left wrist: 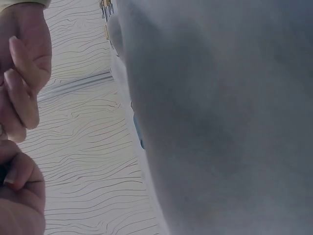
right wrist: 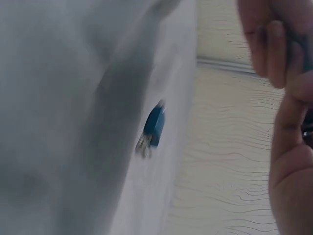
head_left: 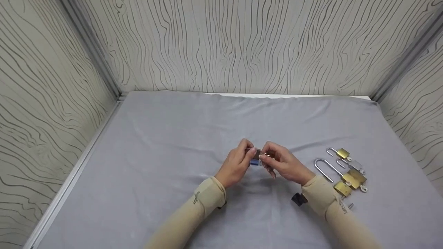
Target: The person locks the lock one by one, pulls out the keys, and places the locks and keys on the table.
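Note:
My left hand (head_left: 236,164) grips a dark block-shaped padlock (head_left: 256,154) between thumb and fingers, over the middle of the cloth. At the padlock's right end, my right hand (head_left: 283,164) pinches a small shiny metal piece (head_left: 266,155), mostly covered by the fingertips; its exact kind I cannot tell. Both hands meet closely there. Below them on the cloth lies a blue padlock (right wrist: 155,125), with several keys (right wrist: 144,145) at one end in the right wrist view. In the head view, only part of its blue body (head_left: 255,162) shows beneath the hands.
Right of my right hand lie several padlocks with raised shackles: a small brass one (head_left: 343,153), a silver one (head_left: 355,166) and a large brass one (head_left: 356,179) with a long shackle. Another brass padlock (head_left: 342,189) is partly behind the right sleeve. Patterned walls (head_left: 221,45) enclose the grey-clothed table (head_left: 166,145).

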A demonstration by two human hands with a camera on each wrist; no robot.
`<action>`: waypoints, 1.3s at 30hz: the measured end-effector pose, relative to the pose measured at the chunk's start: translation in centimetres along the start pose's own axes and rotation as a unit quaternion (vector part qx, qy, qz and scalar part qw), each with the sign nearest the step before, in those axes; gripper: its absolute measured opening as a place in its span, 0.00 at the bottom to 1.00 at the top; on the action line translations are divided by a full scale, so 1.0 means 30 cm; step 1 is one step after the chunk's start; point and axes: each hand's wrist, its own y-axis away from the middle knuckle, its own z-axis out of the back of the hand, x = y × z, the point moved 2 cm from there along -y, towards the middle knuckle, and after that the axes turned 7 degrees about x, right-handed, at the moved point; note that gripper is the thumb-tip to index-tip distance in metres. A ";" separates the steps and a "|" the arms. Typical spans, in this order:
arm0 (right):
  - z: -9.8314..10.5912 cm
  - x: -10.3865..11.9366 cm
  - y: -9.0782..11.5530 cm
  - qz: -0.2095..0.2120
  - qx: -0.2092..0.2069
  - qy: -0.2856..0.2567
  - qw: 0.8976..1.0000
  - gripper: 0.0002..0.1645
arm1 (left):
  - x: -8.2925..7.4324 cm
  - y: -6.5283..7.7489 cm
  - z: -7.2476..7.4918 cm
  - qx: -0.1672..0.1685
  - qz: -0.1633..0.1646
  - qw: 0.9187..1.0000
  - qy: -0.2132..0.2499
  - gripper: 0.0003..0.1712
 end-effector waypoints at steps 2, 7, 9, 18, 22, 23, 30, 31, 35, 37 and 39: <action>0.004 -0.004 0.000 0.015 -0.012 0.027 0.999 0.07 | 0.000 0.000 0.002 0.001 0.001 1.000 -0.002 0.12; 0.010 -0.009 -0.004 0.011 -0.016 0.025 0.999 0.07 | 0.001 -0.001 0.006 0.001 0.003 1.000 -0.006 0.13; 0.013 -0.011 -0.005 0.000 -0.017 0.021 1.000 0.08 | 0.005 0.001 0.009 0.001 0.007 1.000 -0.006 0.13; 0.062 -0.005 0.009 -0.037 -0.076 0.060 0.995 0.08 | 0.034 0.013 0.045 -0.020 0.033 0.999 0.003 0.13; 0.079 0.005 0.007 -0.052 -0.125 0.131 0.982 0.06 | 0.044 0.017 0.055 -0.015 0.050 0.999 0.005 0.13; 0.081 0.007 0.006 -0.056 -0.137 0.147 0.978 0.06 | 0.048 0.018 0.056 -0.013 0.053 0.998 0.005 0.13; 0.078 -0.005 0.002 -0.074 -0.173 0.183 0.965 0.04 | 0.055 0.025 0.073 -0.009 0.058 0.998 0.015 0.15; 0.075 -0.007 -0.001 -0.072 -0.173 0.184 0.965 0.03 | 0.058 0.026 0.077 -0.010 0.057 0.998 0.015 0.15; 0.064 -0.017 -0.019 -0.060 -0.164 0.191 0.966 0.02 | 0.066 0.031 0.091 -0.014 0.059 0.998 0.016 0.15; 0.058 -0.022 -0.033 -0.059 -0.157 0.199 0.966 0.01 | 0.072 0.033 0.096 -0.013 0.064 0.998 0.016 0.14; 0.050 -0.028 -0.053 -0.060 -0.149 0.212 0.964 0.02 | 0.078 0.033 0.101 -0.013 0.067 0.997 0.017 0.14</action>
